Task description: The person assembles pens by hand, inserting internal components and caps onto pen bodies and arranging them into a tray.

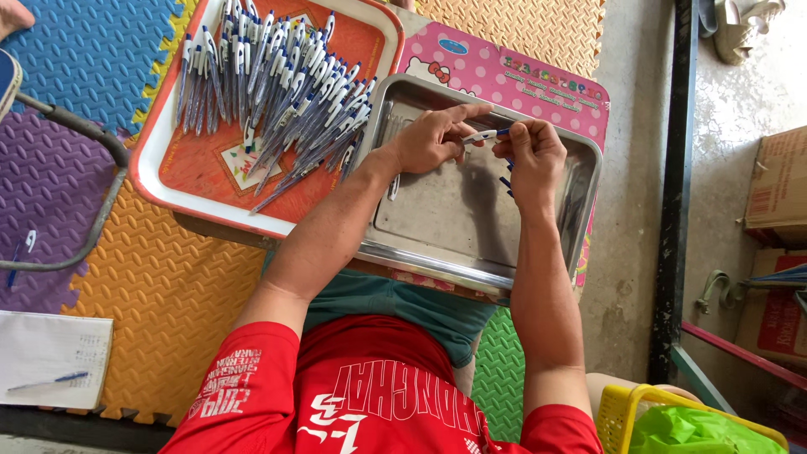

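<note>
Pen handling above the shallow steel tray [437, 220].
Left hand [433, 139] and right hand [531, 157] pinch one white-and-blue plastic pen [481, 135] between closed fingertips; keep it level above the tray.

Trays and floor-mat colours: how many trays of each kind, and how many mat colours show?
Steel tray: 1
Orange plastic tray with pens: 1
Trays total: 2
Mat colours: 4 – blue, purple, orange, green
</note>
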